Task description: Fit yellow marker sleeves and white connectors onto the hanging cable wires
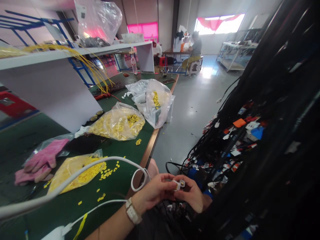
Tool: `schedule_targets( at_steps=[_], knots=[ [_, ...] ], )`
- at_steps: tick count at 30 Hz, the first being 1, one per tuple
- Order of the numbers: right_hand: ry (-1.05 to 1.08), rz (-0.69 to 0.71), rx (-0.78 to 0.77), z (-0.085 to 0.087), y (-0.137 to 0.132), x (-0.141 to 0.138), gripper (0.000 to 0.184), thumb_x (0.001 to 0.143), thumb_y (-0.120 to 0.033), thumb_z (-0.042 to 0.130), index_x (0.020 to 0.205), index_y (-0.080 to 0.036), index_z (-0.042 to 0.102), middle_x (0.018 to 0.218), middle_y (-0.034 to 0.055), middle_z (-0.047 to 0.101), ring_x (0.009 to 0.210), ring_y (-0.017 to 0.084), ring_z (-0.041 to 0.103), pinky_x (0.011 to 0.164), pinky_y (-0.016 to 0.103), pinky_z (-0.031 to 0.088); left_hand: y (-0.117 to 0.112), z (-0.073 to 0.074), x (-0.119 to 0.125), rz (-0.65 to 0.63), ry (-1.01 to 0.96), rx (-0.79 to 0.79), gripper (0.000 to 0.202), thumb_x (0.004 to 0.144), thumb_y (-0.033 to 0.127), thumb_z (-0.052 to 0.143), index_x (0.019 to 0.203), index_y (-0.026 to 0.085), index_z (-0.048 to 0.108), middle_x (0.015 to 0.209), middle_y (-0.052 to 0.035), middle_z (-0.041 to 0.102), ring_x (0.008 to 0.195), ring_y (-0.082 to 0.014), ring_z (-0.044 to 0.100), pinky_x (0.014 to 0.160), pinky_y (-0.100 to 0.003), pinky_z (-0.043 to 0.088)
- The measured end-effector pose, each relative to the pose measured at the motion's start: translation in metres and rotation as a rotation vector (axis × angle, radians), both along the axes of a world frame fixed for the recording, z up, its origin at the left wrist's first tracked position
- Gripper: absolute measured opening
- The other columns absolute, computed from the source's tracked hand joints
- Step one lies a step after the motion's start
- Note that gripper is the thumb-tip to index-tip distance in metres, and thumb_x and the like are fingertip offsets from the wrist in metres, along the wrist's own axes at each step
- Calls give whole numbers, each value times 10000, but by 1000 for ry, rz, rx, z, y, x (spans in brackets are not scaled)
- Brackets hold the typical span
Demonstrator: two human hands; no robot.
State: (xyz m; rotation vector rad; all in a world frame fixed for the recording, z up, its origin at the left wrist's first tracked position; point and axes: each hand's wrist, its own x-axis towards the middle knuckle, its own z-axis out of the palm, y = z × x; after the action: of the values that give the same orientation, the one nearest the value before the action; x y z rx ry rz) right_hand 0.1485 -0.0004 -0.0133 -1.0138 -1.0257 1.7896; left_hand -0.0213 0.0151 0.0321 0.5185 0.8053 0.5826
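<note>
Both hands meet low in the middle of the head view, just right of the table's edge. My left hand [160, 187], with a white watch [133, 212] on its wrist, pinches a small white plug connector [177, 185] between thumb and fingers. My right hand [193, 197] is closed on the same connector from the other side. A bit of yellow shows in the connector. Whether it is one piece or two side by side, I cannot tell. Black cables [175, 164] run close behind my hands.
On the green table [117, 181] lie bags of small yellow parts [117, 123], loose yellow pieces [107, 173] and pink gloves [45, 160]. A white cable [82, 170] arches across the front. Thick black cable bundles [250, 140] with connectors hang at right. Two people sit farther back.
</note>
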Motion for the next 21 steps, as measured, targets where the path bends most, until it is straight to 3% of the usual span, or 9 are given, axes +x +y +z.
schedule_targets(
  at_steps=[10, 21],
  knots=[
    [13, -16, 49, -3, -1, -1, 426, 523, -305, 883, 878, -188, 678, 687, -33, 625, 603, 122, 532, 599, 272, 424, -5, 3, 7, 59, 107, 185, 493, 595, 361, 842, 921, 83, 598, 835, -76, 669, 699, -120, 599, 644, -225, 439],
    [2, -26, 104, -4, 1, 1, 390, 544, -239, 876, 887, -205, 693, 808, 6, 702, 724, 180, 622, 700, 321, 482, -8, 5, 13, 55, 261, 432, 410, 721, 370, 736, 987, 96, 588, 889, -77, 649, 818, -157, 591, 724, -259, 440]
  ],
)
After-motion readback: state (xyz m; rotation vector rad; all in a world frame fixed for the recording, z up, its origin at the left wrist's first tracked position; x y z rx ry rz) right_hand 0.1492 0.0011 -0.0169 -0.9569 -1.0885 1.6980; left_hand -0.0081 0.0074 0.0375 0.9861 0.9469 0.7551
